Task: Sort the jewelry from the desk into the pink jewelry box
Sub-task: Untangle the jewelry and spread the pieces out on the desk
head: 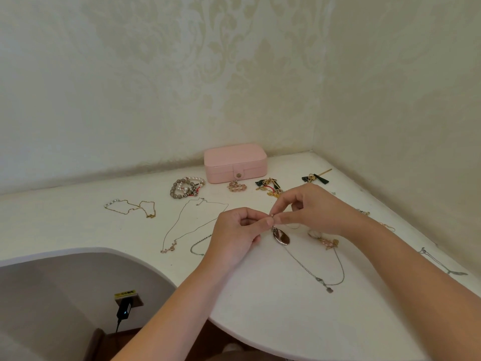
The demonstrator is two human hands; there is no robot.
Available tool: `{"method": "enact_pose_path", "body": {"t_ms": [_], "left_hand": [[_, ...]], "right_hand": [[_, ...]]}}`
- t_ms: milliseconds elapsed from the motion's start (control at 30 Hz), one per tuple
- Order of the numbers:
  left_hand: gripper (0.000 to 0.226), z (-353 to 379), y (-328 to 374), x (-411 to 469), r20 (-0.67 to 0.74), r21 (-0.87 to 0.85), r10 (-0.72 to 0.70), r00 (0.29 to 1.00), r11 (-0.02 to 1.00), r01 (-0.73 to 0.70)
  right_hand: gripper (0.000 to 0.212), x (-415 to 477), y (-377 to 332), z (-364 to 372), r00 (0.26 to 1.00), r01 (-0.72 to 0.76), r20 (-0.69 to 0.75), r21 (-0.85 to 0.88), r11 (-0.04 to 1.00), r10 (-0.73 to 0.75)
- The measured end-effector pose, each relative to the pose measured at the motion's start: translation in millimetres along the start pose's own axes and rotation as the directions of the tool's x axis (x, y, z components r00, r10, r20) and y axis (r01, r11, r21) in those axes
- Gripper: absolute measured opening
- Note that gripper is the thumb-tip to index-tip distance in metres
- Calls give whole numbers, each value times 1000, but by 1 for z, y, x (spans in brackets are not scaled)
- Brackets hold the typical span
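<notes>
The pink jewelry box (235, 162) stands closed against the back wall of the white desk (260, 295). My left hand (238, 235) and my right hand (316, 209) meet above the desk's middle, both pinching the top of a necklace with a large oval pendant (281, 237). Its silver chain (322, 277) trails on the desk toward me. Beaded bracelets (186, 190), a gold chain with pearls (132, 208) and a thin long necklace (187, 225) lie to the left.
A pink bead piece (236, 186) and gold-and-black tassel earrings (269, 187) lie before the box; another tassel piece (315, 178) sits at the back right. More chains (442, 261) lie along the right wall. The desk's curved front edge drops to a wall socket with a charger (125, 308).
</notes>
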State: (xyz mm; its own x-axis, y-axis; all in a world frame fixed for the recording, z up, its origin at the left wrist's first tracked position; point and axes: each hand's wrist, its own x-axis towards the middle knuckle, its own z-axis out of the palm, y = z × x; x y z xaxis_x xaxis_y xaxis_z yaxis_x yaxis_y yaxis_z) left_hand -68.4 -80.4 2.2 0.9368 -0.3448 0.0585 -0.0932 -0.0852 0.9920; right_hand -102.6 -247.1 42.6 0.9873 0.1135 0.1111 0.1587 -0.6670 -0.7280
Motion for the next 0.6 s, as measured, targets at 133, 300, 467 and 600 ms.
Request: {"method": "enact_pose_path", "body": {"t_ms": [133, 300, 467, 600], "left_hand": [[3, 2, 0, 0, -5, 37, 3, 1000, 999, -3], [3, 2, 1, -1, -14, 73, 14, 1000, 997, -13], [11, 5, 1, -2, 22, 190, 21, 1000, 981, -25], [12, 5, 1, -3, 49, 169, 21, 999, 985, -29]], "right_hand": [[4, 2, 3, -1, 999, 14, -30, 64, 998, -12], [5, 1, 0, 1, 999, 3, 52, 101, 995, -8], [5, 1, 1, -1, 999, 5, 42, 93, 996, -9], [6, 0, 2, -2, 1000, 21, 19, 13, 1000, -21]]}}
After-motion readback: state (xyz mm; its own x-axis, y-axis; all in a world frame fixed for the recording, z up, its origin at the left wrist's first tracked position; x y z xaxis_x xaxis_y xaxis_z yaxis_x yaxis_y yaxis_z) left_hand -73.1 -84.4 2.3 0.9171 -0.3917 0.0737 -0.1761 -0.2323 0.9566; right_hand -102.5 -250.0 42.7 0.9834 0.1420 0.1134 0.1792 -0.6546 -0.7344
